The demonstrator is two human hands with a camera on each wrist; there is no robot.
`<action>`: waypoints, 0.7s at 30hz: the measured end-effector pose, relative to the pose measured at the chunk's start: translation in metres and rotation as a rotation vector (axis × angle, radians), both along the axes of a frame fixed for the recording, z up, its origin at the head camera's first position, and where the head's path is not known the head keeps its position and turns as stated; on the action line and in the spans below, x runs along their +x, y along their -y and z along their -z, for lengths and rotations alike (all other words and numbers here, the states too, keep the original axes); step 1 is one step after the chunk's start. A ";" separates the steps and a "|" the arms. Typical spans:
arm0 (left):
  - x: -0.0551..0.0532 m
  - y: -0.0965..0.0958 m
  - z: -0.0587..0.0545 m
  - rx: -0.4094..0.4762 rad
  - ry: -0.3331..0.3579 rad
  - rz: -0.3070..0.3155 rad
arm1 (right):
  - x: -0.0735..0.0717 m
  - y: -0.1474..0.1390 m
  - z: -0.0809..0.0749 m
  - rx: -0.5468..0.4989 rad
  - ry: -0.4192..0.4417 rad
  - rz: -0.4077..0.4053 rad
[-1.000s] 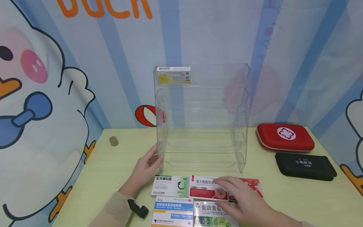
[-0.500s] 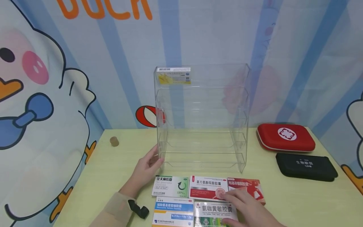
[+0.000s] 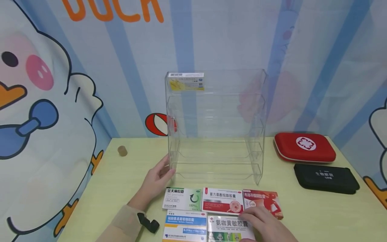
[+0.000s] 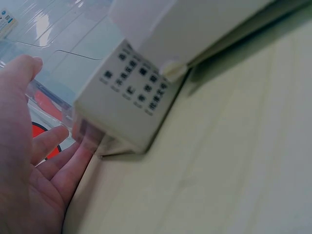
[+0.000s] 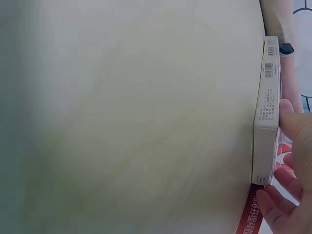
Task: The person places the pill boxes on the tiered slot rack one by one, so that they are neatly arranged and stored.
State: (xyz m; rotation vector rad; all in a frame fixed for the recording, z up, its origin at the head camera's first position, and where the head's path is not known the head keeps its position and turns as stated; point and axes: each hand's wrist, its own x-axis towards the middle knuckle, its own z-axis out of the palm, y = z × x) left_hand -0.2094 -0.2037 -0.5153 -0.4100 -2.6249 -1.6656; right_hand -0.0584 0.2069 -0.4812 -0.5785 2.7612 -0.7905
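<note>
Gripping with the right hand (image 3: 267,224) the right end of a white box (image 3: 227,229) labelled 氨咖黄敏胶囊, on the table (image 3: 311,216) beside a blue-and-white box (image 3: 185,226) reading 0.314g, and touching a clear rack (image 3: 216,163) with the relaxed left hand (image 3: 155,179).

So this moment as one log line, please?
left hand: touching clear plastic rack | right hand: at front-row white-green cardboard box

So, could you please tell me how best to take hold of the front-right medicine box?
Probably by its right end, coming from the right: the medicine box lies flat, with the blue-and-white box close on its left, while no box stands against that end.
</note>
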 end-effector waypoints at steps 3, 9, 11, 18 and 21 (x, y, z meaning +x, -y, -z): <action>0.000 0.000 0.000 0.008 -0.008 0.009 | 0.002 0.000 -0.001 0.017 0.034 0.040; 0.000 0.002 0.001 0.000 0.001 0.009 | 0.003 -0.003 0.003 0.019 0.121 0.086; 0.000 0.002 0.000 0.002 -0.001 0.013 | 0.004 -0.004 0.004 0.024 0.139 0.095; -0.003 0.002 0.002 0.001 -0.008 0.012 | 0.008 -0.005 0.007 0.022 0.154 0.118; -0.002 0.001 0.003 0.000 0.017 -0.002 | 0.008 -0.006 0.006 -0.004 0.164 0.117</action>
